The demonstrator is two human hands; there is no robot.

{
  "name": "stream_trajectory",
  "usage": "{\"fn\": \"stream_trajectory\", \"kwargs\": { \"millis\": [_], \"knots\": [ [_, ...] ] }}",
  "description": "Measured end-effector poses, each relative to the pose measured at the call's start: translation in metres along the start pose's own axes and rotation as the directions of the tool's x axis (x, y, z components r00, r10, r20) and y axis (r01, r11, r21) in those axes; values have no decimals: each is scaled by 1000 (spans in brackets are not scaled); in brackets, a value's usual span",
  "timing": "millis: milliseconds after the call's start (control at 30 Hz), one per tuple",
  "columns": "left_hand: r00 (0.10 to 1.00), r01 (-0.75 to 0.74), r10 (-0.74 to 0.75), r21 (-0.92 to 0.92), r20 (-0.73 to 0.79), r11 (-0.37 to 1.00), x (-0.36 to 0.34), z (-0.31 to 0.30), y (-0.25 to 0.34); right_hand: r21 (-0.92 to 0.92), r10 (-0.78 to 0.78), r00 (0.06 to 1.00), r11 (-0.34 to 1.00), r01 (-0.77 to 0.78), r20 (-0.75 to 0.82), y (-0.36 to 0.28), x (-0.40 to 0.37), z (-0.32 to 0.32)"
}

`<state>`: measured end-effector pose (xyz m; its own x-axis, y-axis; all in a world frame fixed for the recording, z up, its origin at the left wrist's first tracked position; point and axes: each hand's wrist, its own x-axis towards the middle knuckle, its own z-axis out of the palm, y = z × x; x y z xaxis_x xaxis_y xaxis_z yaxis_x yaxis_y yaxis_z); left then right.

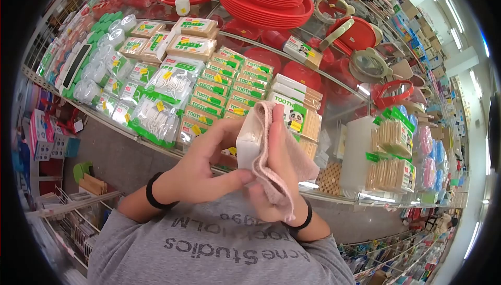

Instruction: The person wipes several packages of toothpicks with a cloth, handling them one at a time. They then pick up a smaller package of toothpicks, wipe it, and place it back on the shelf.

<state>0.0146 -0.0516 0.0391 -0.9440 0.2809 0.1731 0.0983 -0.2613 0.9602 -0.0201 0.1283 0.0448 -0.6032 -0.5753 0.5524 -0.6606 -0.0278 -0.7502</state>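
My left hand [211, 162] is closed around a small box-shaped pack [251, 140] with a white side and clear wrap, likely the same sort as the toothpick packs near it. A pink cloth [300, 160] is in my right hand [277, 152], which presses it flat against the pack's right side. The cloth's folded edge hangs below the pack. Just beyond my hands, a toothpick pack with a panda label [297, 117] lies on the shelf. Rows of green-and-tan toothpick boxes [210, 100] fill the area beyond my left hand.
Bags of dental floss picks [156, 120] lie at the shelf's left front. Red plastic trays [266, 6] are stacked at the back. On the right, a white divider [360, 152] stands beside bundles of wooden sticks [391, 139]. A glass partition [339, 84] runs behind the packs.
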Motion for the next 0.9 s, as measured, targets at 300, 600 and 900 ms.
{"fn": "stream_trajectory", "kwargs": {
  "millis": [300,600,900],
  "knots": [
    [997,-23,33,-133,69,991,-2,-16,2,182,203,978,965,-191,-50,5,0,-11],
    [995,-66,8,-581,-103,811,3,-15,4,-180,248,969,953,-245,-6,-14,-3,-12],
    [982,-179,98,-655,-159,734,8,-28,10,-228,339,940,919,-321,44,-19,-19,-12]
  ]
}}
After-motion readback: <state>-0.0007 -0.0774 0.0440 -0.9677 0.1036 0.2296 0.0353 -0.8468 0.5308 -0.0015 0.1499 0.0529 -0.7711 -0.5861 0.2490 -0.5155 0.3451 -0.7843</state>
